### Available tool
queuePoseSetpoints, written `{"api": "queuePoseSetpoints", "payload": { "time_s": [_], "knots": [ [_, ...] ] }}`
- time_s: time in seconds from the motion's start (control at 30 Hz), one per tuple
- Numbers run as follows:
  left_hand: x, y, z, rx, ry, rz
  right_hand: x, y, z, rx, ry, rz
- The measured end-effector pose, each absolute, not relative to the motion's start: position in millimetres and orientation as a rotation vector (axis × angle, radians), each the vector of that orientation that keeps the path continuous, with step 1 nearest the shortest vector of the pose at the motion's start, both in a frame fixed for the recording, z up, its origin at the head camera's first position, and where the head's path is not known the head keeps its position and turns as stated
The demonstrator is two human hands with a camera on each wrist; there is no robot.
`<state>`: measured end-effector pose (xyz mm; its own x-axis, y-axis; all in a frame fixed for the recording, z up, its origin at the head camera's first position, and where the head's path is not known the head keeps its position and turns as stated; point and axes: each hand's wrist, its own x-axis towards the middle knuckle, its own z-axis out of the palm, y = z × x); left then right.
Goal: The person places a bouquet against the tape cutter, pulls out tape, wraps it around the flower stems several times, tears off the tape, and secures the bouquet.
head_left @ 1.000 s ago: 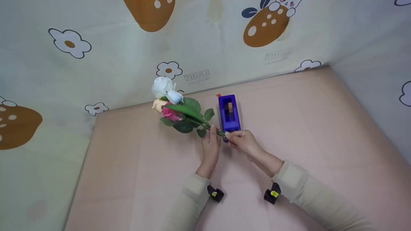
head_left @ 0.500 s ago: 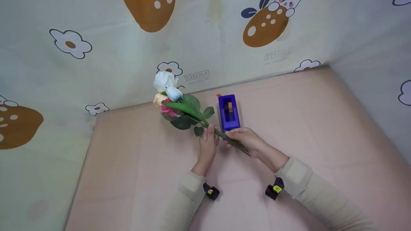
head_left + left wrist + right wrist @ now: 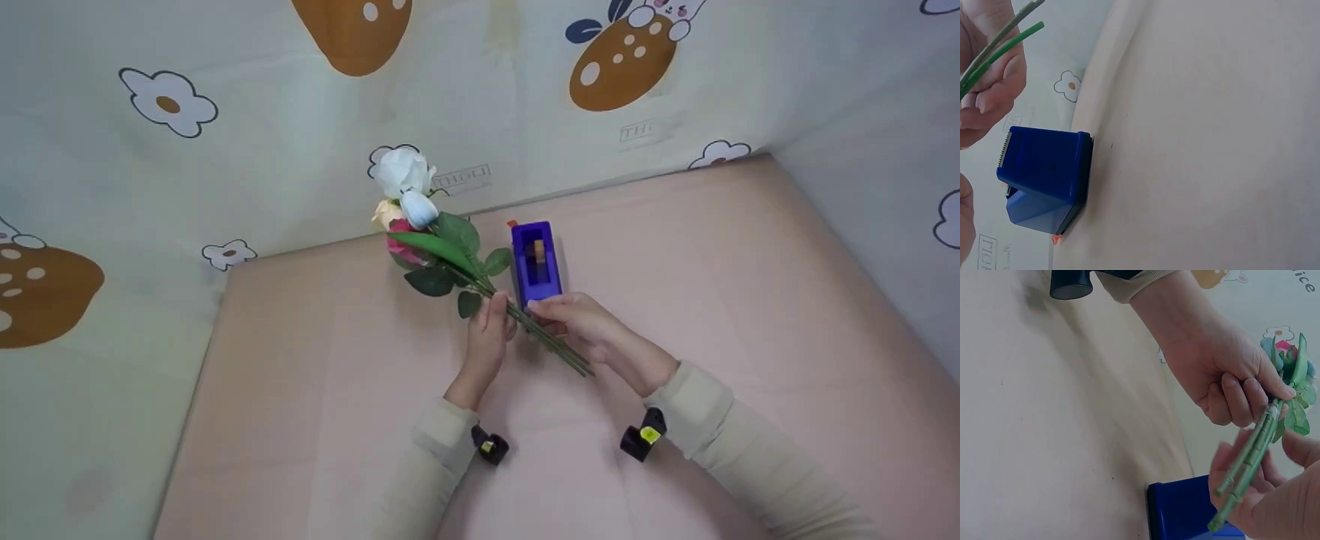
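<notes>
A bunch of flowers with a white rose, a pale tulip, a cream rose and a pink rose (image 3: 405, 244) is held over the table, heads to the far left. My left hand (image 3: 489, 337) grips its green stems (image 3: 551, 341) just below the leaves, fingers curled round them in the right wrist view. Clear, shiny film (image 3: 1272, 410) shows on the stems by that hand. My right hand (image 3: 600, 330) lies beside the lower stems, fingers loosely bent behind them and thumb apart. Just beyond the hands stands a blue tape dispenser (image 3: 536, 262); its serrated cutter (image 3: 1004, 149) shows in the left wrist view.
The pinkish table cover (image 3: 750, 300) runs under everything. Behind it rises a pale curtain (image 3: 262, 150) printed with flowers and strawberries; the flower heads overlap it in the head view. A black wrist camera (image 3: 491, 446) hangs from the left sleeve, another (image 3: 641, 439) from the right.
The flower heads have moved up and right, and the stem ends now reach past the right hand toward me. The right thumb has come off the stems; the left hand keeps its grip.
</notes>
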<state>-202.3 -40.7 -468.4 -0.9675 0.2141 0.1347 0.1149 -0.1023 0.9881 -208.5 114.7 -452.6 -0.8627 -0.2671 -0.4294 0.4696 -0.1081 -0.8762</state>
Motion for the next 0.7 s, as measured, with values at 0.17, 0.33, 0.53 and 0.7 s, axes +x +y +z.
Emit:
{"api": "queuePoseSetpoints", "payload": {
  "time_s": [0.17, 0.33, 0.53, 0.7],
  "knots": [
    [-203.4, -43.2, -470.2, 0.399, 2.068, 2.205, -205.7, 111.9, -452.2, 0.21, 1.726, -2.015],
    [-209.3, -46.0, -486.0, 0.425, 2.061, 2.158, -203.8, 109.0, -453.6, 0.21, 1.773, -2.017],
    [-204.9, -47.1, -476.9, 0.473, 2.061, 2.124, -206.1, 106.1, -453.9, 0.143, 1.766, -1.986],
    [-202.7, -46.8, -465.5, 0.495, 2.084, 2.108, -208.9, 102.9, -451.1, 0.122, 1.783, -1.927]
  ]
}}
